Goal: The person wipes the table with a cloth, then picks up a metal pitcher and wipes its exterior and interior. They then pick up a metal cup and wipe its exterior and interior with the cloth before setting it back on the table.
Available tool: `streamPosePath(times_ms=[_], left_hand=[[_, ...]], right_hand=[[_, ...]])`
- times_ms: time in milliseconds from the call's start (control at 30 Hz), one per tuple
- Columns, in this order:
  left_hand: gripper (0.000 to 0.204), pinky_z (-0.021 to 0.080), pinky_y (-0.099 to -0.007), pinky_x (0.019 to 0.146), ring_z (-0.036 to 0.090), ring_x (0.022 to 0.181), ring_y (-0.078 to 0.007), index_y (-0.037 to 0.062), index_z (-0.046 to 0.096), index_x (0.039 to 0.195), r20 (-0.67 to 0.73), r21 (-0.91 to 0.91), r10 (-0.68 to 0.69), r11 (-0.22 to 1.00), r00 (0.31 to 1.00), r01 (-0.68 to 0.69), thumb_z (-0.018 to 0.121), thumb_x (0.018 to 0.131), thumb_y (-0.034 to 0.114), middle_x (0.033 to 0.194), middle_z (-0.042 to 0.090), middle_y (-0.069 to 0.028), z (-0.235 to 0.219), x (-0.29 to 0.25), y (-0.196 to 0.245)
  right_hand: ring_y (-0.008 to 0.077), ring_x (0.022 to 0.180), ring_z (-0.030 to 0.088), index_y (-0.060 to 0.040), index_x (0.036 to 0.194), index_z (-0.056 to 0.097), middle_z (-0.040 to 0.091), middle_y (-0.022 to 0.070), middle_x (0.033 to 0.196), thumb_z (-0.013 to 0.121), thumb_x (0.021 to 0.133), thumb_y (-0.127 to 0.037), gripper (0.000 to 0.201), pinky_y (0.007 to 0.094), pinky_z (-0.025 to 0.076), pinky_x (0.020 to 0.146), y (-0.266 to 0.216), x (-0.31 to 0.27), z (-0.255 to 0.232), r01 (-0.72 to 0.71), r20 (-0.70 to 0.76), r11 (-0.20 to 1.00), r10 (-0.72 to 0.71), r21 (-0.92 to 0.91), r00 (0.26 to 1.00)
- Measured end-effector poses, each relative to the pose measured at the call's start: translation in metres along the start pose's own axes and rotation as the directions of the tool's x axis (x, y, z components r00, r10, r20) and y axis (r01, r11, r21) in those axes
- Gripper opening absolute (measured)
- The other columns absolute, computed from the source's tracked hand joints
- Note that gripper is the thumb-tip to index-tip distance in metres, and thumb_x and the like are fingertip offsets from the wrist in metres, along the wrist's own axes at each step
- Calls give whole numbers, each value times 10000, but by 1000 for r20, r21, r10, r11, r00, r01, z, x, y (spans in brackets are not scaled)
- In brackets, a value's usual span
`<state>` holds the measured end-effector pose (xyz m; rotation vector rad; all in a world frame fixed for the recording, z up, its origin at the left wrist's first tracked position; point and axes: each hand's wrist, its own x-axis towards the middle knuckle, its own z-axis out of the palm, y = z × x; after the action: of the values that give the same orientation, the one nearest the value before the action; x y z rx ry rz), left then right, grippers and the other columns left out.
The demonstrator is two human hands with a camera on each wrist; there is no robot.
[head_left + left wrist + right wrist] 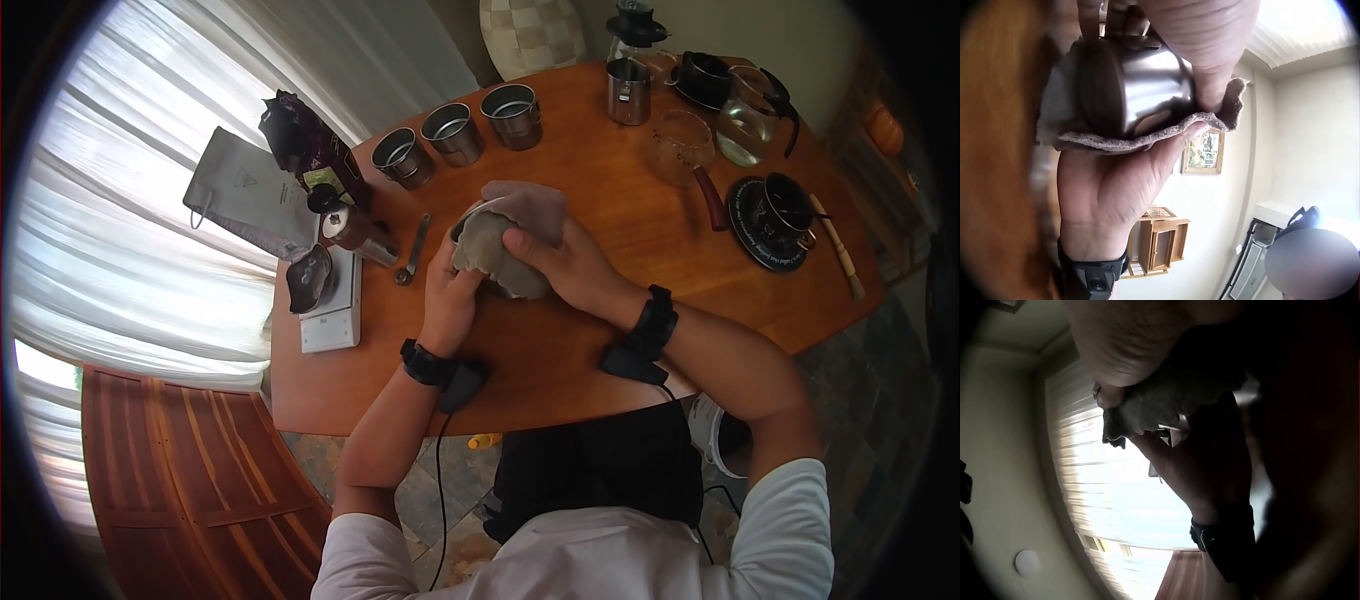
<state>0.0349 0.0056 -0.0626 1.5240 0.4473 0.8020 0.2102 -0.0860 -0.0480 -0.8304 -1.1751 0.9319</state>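
Note:
My left hand [450,300] grips a shiny steel cup [1157,84], which the left wrist view shows lying on its side, its far end hidden. A grey-brown cloth [485,245] wraps around the cup and covers most of it in the head view. On the other side my right hand [585,270] holds the cloth against the cup, thumb on top and fingers beneath the fold. Both hands are close together over the near middle of the wooden table [590,180]. In the right wrist view the cloth [1160,400] shows dark between the hands.
Three steel cups [453,135] stand in a row at the back. To the left are a white scale [332,325], a grinder [360,235], coffee bags [240,185] and a metal spoon [413,250]. Glass pots [745,130] and a black cup on a saucer [750,240] stand right.

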Motion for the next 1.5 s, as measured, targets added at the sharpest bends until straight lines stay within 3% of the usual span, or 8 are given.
streamPosePath(times_ms=[200, 300, 500, 667, 1000, 1200, 1367, 1500], left_hand=[[600, 362, -321, 1140, 514, 1326, -176, -20, 431, 1517, 29, -96, -33, 995, 999, 36, 540, 1078, 374, 1463, 539, -91, 6, 1, 3], [560, 363, -324, 1146, 502, 1340, -174, -12, 396, 1539, 11, -159, -79, 984, 997, 79, 510, 1089, 302, 1468, 532, -98, 13, 0, 7], [569, 368, -337, 1161, 491, 1370, -193, 2, 385, 1549, 8, 4, -51, 999, 999, 51, 533, 1056, 245, 1495, 512, -105, 3, 1, 4], [523, 399, -336, 1135, 524, 1332, -178, -5, 414, 1532, 37, -254, -28, 966, 999, 37, 535, 1062, 190, 1456, 554, -93, 6, 2, 8], [442, 463, -300, 1044, 578, 1209, -128, -28, 511, 1445, -53, 18, 28, 999, 998, -27, 593, 1060, 174, 1340, 627, -74, 13, -1, 10], [544, 489, -297, 1005, 587, 1190, -134, -34, 498, 1418, -53, -17, -106, 994, 993, 106, 722, 986, 207, 1285, 624, -76, 16, 0, 21], [521, 484, -310, 1014, 587, 1197, -142, -17, 472, 1443, -26, -79, -69, 995, 997, 67, 672, 1017, 207, 1310, 614, -75, 16, 3, 17], [493, 474, -312, 1026, 590, 1182, -138, -11, 482, 1426, -27, -8, -24, 1000, 999, 24, 656, 1026, 217, 1280, 627, -63, 10, -3, 8]], right_hand=[[175, 1243, 560, -33, 1380, 549, 590, 89, 1320, 615, 1044, -390, 495, 340, 446, 1061, -4, 9, -13, 72, -150, 996, -79, -50, 986], [176, 1231, 567, -36, 1405, 512, 596, 87, 1294, 650, 1027, -368, 522, 342, 457, 1054, -9, 5, -8, -86, -81, 995, 90, 55, 993], [188, 1234, 569, -70, 1460, 449, 598, 90, 1299, 712, 989, -306, 589, 350, 472, 1046, 0, -2, 3, 97, -30, 986, -102, -139, 994], [202, 1257, 557, -75, 1468, 446, 561, 100, 1371, 697, 1000, -322, 586, 349, 460, 1064, -1, 3, -13, -15, -79, 986, 2, -163, 997], [197, 1181, 605, -3, 1400, 511, 633, 108, 1247, 657, 1020, -384, 558, 333, 469, 1024, 17, 4, -7, 85, -145, 975, -116, -204, 983], [188, 1184, 601, -13, 1394, 526, 635, 104, 1248, 611, 1047, -384, 515, 326, 469, 1023, 8, 5, -16, -4, -194, 977, -38, -212, 980], [166, 1201, 596, -24, 1367, 561, 641, 92, 1271, 593, 1056, -392, 482, 315, 466, 1034, 1, 5, -7, -71, -87, 995, 78, 72, 993], [168, 1212, 593, -24, 1378, 548, 639, 91, 1288, 592, 1057, -393, 491, 317, 464, 1041, 4, 1, -5, -49, -28, 997, 47, -57, 998]])
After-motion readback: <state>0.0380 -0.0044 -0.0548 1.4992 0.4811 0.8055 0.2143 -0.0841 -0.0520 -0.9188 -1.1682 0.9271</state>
